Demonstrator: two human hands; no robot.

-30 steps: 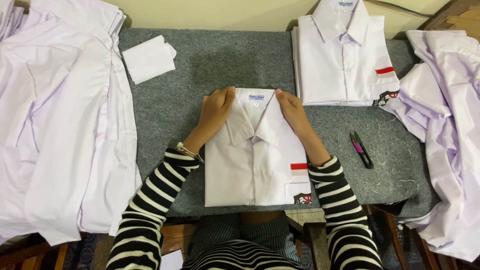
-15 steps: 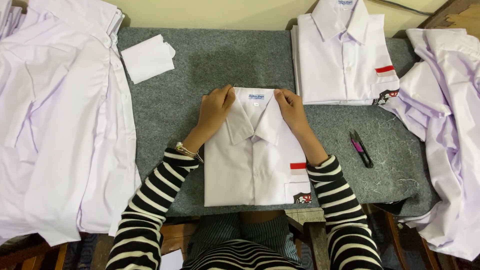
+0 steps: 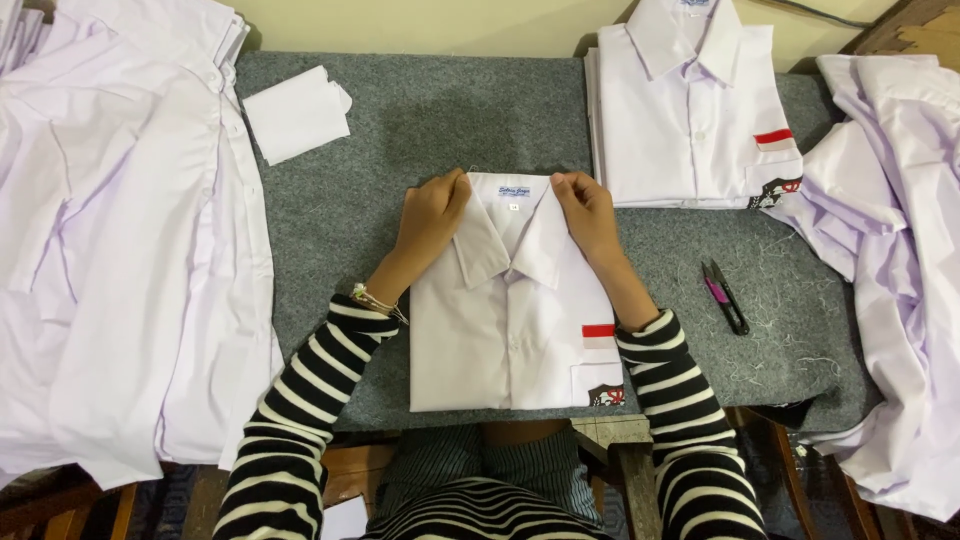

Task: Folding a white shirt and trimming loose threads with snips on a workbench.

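A grey felt-covered table [image 3: 400, 130] fills the middle of the view. Across its left side spreads a big heap of unfolded white shirts [image 3: 120, 250], and a second loose pile of white shirts [image 3: 890, 250] hangs over the right edge. At the far right of the table sits a stack of folded white shirts [image 3: 690, 110], collar up, with a small red-and-white patch on the pocket.

At the near middle lies the folded white shirt [image 3: 510, 320] being handled, front side up, collar toward the far edge (it carries the same red-and-white pocket patch). The left hand [image 3: 428, 222] rests curled on the shirt's far-left shoulder, fingertips at the collar's edge; the right hand [image 3: 588, 215] lies likewise on the far-right shoulder, fingers bent and pinching at the collar's top corner. Both arms wear black-and-white striped sleeves.

A folded white piece of cloth [image 3: 296, 112] lies at the far left of the felt. A small thread snipper with a pink handle [image 3: 725, 295] lies just right of the shirt.
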